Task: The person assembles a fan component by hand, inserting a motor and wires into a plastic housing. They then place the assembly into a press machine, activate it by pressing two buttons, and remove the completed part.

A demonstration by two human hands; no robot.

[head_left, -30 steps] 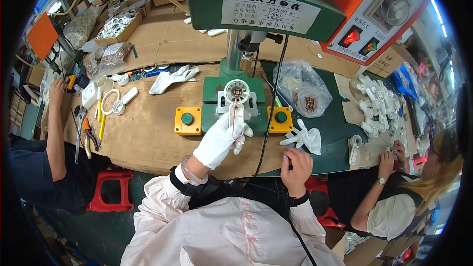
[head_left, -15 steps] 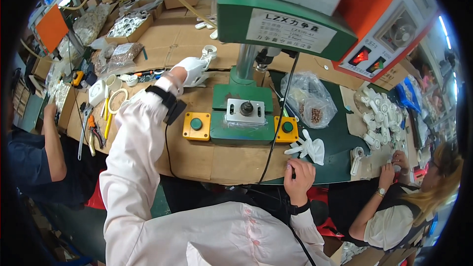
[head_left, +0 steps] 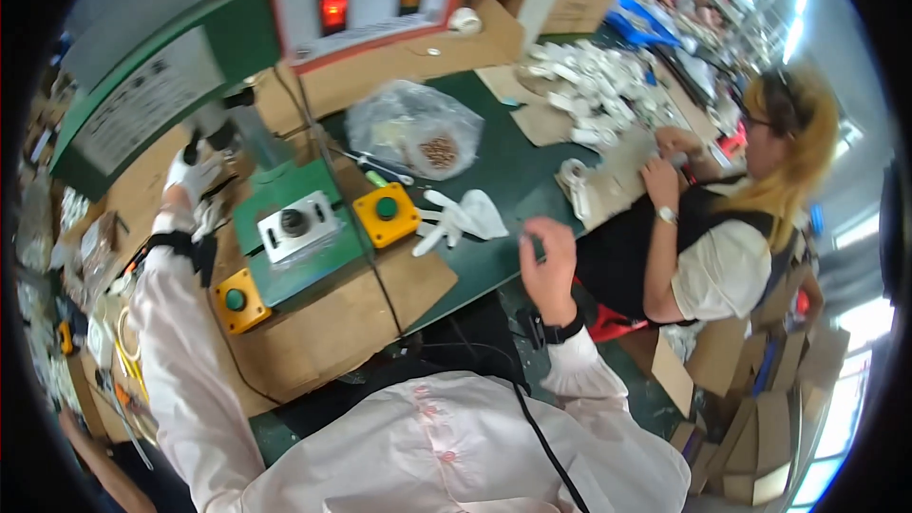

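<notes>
Green tabletop (head_left: 521, 163) bears a glove (head_left: 467, 218) left of right hand (head_left: 549, 264), fingers empty; left hand's (head_left: 190, 174) grip unclear.

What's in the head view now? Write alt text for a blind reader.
A person's white-gloved left hand is beside a green press, grip unclear; the bare right hand is near the green tabletop. Right of the press lie a white glove, a plastic bag and piled white parts near a co-worker.

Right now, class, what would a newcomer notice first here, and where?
Probably the green press, left of centre, and the red-lit switch on the white panel at the top. Next, the loose white glove on the green tabletop near the middle, and the heap of white parts at upper right.
</notes>
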